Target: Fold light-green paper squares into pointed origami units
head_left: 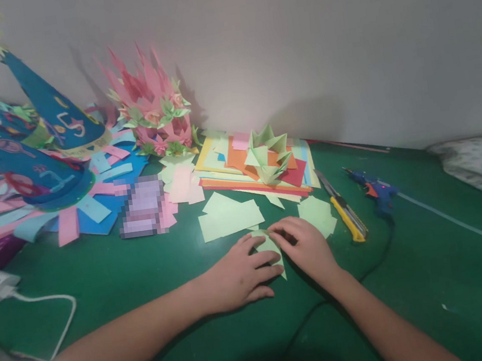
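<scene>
A small piece of light green paper (276, 253) lies on the table in front of me. My left hand (246, 271) rests flat across it, fingers spread, covering much of its left side. At the paper's upper corner, my right hand (305, 243) is closed, thumb and finger pinching the edge. Just beyond my hands lies a light green paper rectangle (232, 220) on other cut pieces. More green paper pieces (318, 216) are right beside my right hand.
A yellow utility knife (346, 214) and a blue glue gun (375, 189) with a trailing cord lie right. Behind are stacked coloured sheets (215, 184) bearing a folded green paper ring (267, 156). A pink paper crown (156, 109) and blue cone hats (50, 102) stand left.
</scene>
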A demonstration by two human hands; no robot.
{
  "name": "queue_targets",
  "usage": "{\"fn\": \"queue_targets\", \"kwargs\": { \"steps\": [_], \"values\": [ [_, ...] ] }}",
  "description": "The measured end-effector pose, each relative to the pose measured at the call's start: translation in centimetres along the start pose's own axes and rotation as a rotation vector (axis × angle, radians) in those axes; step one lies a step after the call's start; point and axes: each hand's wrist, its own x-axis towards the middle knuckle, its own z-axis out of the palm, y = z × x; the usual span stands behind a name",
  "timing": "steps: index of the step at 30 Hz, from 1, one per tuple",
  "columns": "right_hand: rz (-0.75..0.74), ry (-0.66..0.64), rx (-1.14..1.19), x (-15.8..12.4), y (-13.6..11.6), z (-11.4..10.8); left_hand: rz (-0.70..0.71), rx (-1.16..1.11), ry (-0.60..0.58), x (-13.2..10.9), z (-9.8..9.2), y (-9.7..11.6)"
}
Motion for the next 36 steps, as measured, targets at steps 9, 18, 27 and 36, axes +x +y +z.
{"fn": "queue_targets", "kwargs": {
  "steps": [9,18,27,36],
  "values": [
    [-0.25,0.014,-0.159,-0.4,0.6,0.3,-0.089,0.05,0.038,-0.2,0.0,0.4],
    [-0.284,-0.065,-0.217,-0.4,0.6,0.1,-0.11,0.008,0.057,-0.5,0.3,0.3],
    [-0.339,-0.072,-0.235,-0.4,0.9,0.2,-0.117,0.027,0.059,-0.4,0.2,0.4],
    [-0.369,-0.07,-0.212,-0.2,1.0,0.1,-0.118,0.017,0.02,-0.5,0.1,0.3]
  ]
}}
